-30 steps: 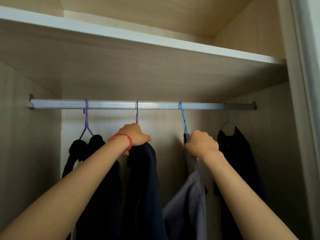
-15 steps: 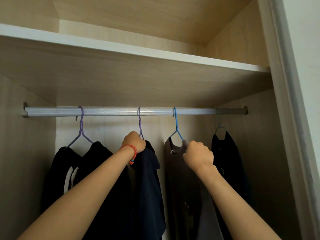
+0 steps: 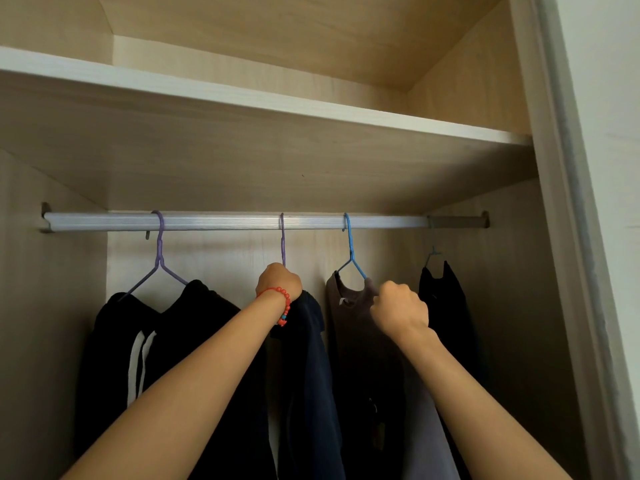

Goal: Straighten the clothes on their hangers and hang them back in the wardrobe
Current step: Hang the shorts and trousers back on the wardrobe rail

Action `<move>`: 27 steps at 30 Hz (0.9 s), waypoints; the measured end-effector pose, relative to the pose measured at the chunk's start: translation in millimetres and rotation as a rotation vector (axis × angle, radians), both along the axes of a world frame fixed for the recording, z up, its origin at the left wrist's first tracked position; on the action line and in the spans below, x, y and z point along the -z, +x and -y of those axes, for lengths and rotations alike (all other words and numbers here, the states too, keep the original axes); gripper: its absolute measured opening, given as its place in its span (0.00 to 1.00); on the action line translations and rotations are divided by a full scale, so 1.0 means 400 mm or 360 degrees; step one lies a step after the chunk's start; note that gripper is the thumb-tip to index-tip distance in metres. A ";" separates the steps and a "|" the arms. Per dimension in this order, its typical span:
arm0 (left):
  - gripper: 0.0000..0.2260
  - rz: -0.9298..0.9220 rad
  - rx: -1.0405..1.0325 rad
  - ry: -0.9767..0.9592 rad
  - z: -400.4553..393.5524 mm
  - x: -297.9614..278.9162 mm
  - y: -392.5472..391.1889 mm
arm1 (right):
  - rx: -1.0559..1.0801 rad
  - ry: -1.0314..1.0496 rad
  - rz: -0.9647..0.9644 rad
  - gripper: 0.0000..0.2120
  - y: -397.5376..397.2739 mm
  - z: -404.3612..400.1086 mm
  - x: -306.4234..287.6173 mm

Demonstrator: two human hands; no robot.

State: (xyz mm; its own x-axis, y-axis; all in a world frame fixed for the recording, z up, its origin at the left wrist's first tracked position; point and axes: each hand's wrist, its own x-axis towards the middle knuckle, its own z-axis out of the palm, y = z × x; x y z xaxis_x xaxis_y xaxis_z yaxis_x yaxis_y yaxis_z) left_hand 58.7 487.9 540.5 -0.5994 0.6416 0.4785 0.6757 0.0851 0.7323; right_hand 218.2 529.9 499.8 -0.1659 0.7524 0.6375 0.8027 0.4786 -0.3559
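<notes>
Left hand grips the navy garment at its purple plastic hanger, right hand clutches the brown-grey shirt; all four hang on the pale metal rail (final straightening left, I judge).

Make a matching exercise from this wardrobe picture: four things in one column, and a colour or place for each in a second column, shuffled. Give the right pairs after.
Things
1. bracelet
2. hanger of the grey-brown top
3. leftmost hanger
4. garment with white stripes

Colour or place
A. blue
B. far left on the rail
C. red, on the left wrist
D. purple

Pairs: 1-C, 2-A, 3-D, 4-B
</notes>
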 end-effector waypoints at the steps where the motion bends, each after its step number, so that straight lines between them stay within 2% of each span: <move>1: 0.11 0.0000 0.0000 -0.0011 0.000 0.001 0.002 | -0.0005 0.0002 -0.0006 0.12 -0.002 0.001 -0.001; 15: 0.13 0.0070 0.0047 -0.0012 0.010 0.001 0.011 | 0.0037 -0.0062 -0.0068 0.13 -0.006 0.000 0.004; 21: 0.06 0.0077 0.0023 -0.0013 0.012 0.001 0.019 | 0.0076 -0.0025 -0.0062 0.13 0.016 -0.013 0.011; 27: 0.07 0.0055 0.0039 -0.0031 0.010 0.001 0.017 | 0.0087 0.0005 -0.0001 0.12 0.027 -0.027 0.015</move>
